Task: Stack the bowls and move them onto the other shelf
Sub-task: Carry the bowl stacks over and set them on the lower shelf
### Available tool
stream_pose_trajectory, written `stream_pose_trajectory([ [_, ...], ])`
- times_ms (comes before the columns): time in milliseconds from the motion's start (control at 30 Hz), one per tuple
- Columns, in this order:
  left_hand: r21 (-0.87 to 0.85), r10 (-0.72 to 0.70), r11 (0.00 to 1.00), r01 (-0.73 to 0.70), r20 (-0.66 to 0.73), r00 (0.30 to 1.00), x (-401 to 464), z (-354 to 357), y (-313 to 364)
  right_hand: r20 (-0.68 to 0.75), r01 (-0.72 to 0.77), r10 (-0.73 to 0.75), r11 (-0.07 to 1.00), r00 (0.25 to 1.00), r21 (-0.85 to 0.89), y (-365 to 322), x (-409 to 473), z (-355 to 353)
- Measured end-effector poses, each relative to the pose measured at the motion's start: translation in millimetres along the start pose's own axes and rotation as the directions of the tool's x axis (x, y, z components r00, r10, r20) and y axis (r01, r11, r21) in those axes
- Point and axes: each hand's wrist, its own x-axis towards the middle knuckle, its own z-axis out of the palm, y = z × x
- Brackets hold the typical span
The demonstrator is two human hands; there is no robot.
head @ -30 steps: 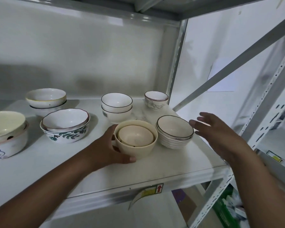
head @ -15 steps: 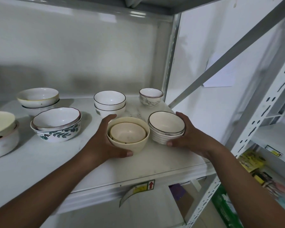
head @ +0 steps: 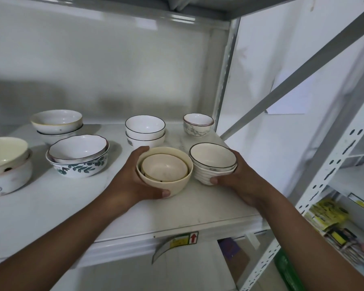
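Cream-coloured nested bowls (head: 165,171) are cupped by the left hand (head: 132,181), thumb under the front wall and fingers wrapped round the far side. Just beside them, to the right and apart by a narrow gap, a ribbed white bowl stack (head: 212,162) with dark rims is clasped by the right hand (head: 240,179). Both stacks sit near the front right of the white shelf (head: 114,219). The second shelf unit (head: 349,179) lies further right, so the right-hand stack is judged nearer to it. Other bowls behind and to the left are untouched.
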Motion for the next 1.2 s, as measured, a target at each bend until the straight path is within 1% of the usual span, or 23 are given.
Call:
stream_pose_trajectory([
  [167,-0.041,0.035,0.999,-0.036,-0.02,0.999,2,-2,-1,-0.043,0.019,-0.016,0.996,0.999,0.089,-3,5,1],
  [267,-0.106,0.038,0.994,-0.041,-0.025,0.999,2,-2,1,-0.064,-0.018,0.031,0.98,0.997,0.201,-8,6,4],
  [333,-0.163,0.047,0.985,-0.051,-0.024,0.999,2,-3,4,-0.118,-0.032,0.065,0.966,0.991,0.258,-8,7,6],
  [433,-0.229,0.058,0.971,-0.063,-0.03,0.998,3,-4,8,-0.158,-0.025,0.078,0.949,0.984,0.313,-11,6,9],
  [500,-0.241,0.073,0.967,-0.079,-0.034,0.997,4,-6,13,-0.168,-0.008,0.066,0.945,0.984,0.328,-14,4,11],
  [700,-0.268,0.1,0.958,-0.101,-0.018,0.995,1,-11,30,-0.212,0.052,0.009,0.958,0.977,0.283,-37,-14,20],
  [767,-0.293,0.11,0.951,-0.102,0.013,0.994,1,-12,36,-0.266,0.058,0.013,0.964,0.964,0.26,-47,-27,25],
  [900,-0.386,0.132,0.918,-0.091,0.081,0.988,-2,-11,47,-0.412,0.055,0.05,0.969,0.91,0.24,-59,-60,38],
  [1033,-0.491,0.139,0.87,-0.041,0.165,0.976,-12,-5,55,-0.505,0.054,0.065,0.975,0.861,0.217,-73,-99,52],
  [1200,-0.551,0.158,0.834,0.028,0.287,0.945,-25,15,63,-0.628,0.039,0.074,0.985,0.775,0.165,-85,-154,67],
])
